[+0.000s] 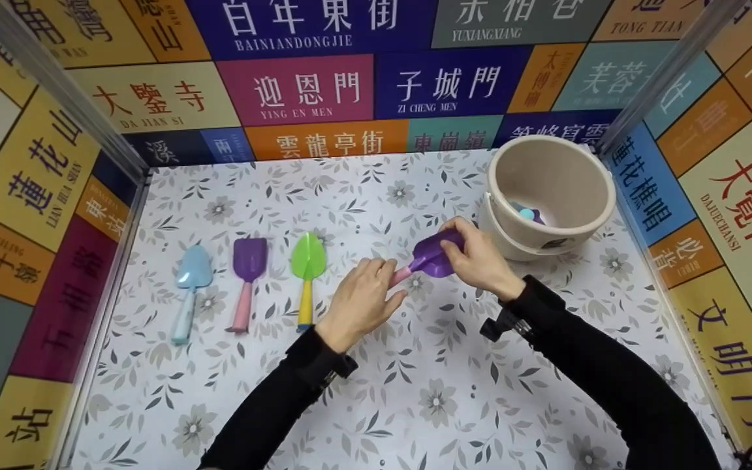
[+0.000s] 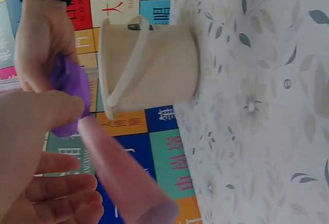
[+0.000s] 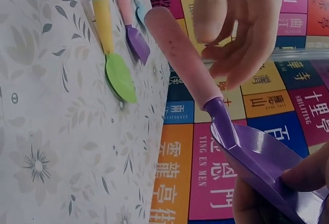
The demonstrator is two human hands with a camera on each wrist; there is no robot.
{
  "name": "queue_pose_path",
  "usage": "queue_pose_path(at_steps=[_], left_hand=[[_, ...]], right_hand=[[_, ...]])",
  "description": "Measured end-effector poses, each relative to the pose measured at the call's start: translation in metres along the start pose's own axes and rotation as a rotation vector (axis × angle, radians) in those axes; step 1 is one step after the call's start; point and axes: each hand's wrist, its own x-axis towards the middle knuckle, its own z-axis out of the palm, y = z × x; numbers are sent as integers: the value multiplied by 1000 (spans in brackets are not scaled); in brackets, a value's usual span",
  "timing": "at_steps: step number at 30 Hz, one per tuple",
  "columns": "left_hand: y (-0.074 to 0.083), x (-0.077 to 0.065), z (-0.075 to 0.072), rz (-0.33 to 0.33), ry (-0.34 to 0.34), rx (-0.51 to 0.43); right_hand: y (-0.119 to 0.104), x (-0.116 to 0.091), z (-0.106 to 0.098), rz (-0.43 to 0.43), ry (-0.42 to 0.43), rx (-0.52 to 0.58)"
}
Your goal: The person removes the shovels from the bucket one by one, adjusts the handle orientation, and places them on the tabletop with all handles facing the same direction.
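Scoop (image 1: 431,258): held above the floral cloth (image 1: 438,401), just left of the bucket (image 1: 559,170), blade (image 3: 257,144) toward it.
Right hand (image 1: 480,258): pinches the blade between thumb and fingers.
Left hand (image 1: 360,300): beside the handle (image 3: 180,54), fingers loosely bent; contact cannot be told.
Row: blue trowel (image 1: 194,269), purple spade (image 1: 249,258), green trowel (image 1: 309,256) lie apart, left of both hands.
Edges: bucket by the back-right corner; open cloth between row and back wall (image 1: 314,101).

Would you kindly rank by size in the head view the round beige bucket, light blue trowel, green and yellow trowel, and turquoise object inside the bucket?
1. Round beige bucket
2. Light blue trowel and green and yellow trowel: too alike to rank
3. Turquoise object
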Motion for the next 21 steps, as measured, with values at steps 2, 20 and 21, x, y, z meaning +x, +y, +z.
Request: queue_pose_path(at_steps=[2, 20, 21], left_hand=[[1, 0, 5, -16, -4, 30], [1, -4, 23, -46, 28, 66], [1, -4, 23, -45, 27, 66]], right_hand=[[-1, 0, 4, -21, 1, -9], [-2, -2, 14, -50, -32, -37], [-3, -2, 14, -52, -34, -38]])
